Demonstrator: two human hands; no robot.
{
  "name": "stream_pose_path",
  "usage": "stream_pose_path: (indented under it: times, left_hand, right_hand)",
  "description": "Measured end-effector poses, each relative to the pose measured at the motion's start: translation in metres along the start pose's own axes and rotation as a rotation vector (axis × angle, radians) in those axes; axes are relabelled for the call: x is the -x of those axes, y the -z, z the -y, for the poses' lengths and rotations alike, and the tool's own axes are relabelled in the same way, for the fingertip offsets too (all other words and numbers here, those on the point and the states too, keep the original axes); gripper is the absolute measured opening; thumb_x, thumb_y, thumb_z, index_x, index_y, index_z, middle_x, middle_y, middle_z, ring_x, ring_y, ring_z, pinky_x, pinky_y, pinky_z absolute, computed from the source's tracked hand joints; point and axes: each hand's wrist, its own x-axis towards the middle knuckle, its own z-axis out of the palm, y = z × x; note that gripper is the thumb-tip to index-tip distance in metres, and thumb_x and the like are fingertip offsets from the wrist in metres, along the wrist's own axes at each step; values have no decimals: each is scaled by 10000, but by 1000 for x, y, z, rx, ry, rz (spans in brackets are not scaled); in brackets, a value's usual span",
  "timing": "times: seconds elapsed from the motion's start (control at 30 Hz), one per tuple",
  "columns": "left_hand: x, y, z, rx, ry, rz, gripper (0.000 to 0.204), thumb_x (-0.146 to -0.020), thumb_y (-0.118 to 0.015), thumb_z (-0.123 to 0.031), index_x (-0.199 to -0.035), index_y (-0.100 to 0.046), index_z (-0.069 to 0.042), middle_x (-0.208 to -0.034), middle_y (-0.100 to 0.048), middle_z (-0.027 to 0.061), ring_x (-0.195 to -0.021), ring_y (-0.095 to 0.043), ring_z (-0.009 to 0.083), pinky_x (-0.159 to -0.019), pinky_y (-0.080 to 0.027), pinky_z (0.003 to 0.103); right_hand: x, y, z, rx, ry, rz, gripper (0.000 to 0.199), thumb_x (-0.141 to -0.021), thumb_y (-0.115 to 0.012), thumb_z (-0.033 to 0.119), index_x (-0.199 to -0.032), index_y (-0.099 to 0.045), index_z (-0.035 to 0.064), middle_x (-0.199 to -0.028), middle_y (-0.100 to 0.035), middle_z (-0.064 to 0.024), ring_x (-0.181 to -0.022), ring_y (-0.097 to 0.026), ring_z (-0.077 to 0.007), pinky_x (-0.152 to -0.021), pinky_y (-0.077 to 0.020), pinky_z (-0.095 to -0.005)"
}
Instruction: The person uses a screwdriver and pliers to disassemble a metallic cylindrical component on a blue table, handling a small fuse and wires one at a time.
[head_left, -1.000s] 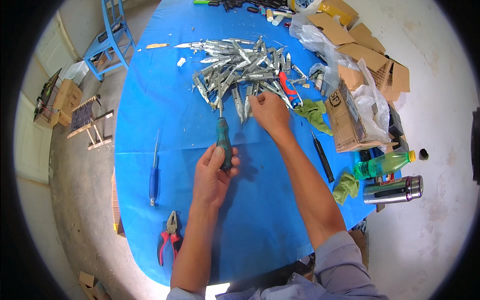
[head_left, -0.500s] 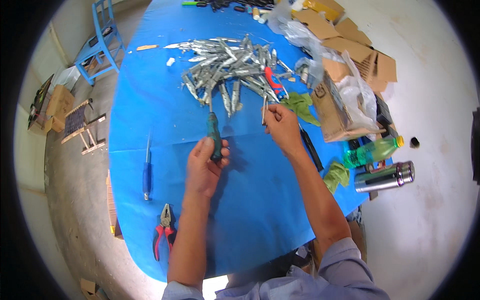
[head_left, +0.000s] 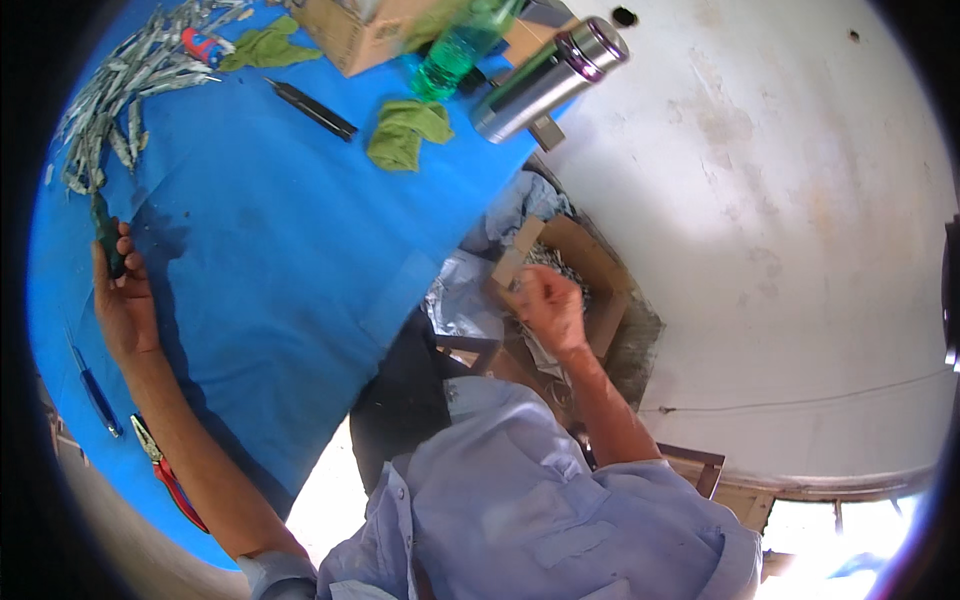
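My left hand point(head_left: 125, 295) is closed around the dark green handle of a screwdriver point(head_left: 108, 238), its tip at the edge of a pile of silver metal pieces point(head_left: 130, 85) on the blue-covered table. Off the table's right edge, my right hand point(head_left: 552, 308) is over an open cardboard box point(head_left: 590, 245) that has many small metal pieces in it. Its fingers are curled and blurred, and I cannot make out what is in them. Beside my left forearm lie a blue-handled screwdriver point(head_left: 97, 402) and red-handled pliers point(head_left: 168, 475).
A black pen-like tool point(head_left: 312, 110), a green cloth point(head_left: 408, 135), a steel thermos point(head_left: 545, 85) and a green bottle point(head_left: 455, 60) lie toward the table's right side. A red-and-blue tool point(head_left: 203, 47) rests by the pile. A clear plastic bag point(head_left: 465, 300) is beside the box.
The view has swung to the right. My right hand has moved from above the table, where it held a small metal piece, to the cardboard box. My left hand still holds the green screwdriver.
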Motion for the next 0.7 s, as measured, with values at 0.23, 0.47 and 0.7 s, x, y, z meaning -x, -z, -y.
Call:
stream_pose_path:
  times: [0.23, 0.47, 0.7]
  left_hand:
    - [-7, 6, 7, 14, 18, 25, 405, -1086, -531, -210, -1363, -510, 84, -1129, -634, 105, -904, -609, 116, -802, -548, 224]
    - [-11, 25, 0, 7, 4, 61, 408, -1085, -528, -200, -1376, -491, 84, -1186, -640, 147, -970, -637, 137, -813, -566, 224]
    - [9, -10, 6, 97, 11, -93, 327, -1063, -571, -217, -1260, -562, 43, -1108, -677, 157, -907, -677, 146, -725, -584, 248]
  right_hand:
    - [-1, 144, -189, -215, -651, -508, 434, -985, -565, 417, -1167, -626, 27, -1084, -658, -72, -866, -651, -166, -552, -518, -316]
    - [-8, 102, -179, 22, -423, -410, 361, -961, -631, 284, -1171, -675, -6, -912, -676, -65, -757, -654, -146, -575, -526, -302]
    - [-49, 47, -48, 118, 48, -297, 306, -1004, -611, 186, -1207, -678, -33, -944, -722, -94, -832, -669, -142, -770, -537, -307]
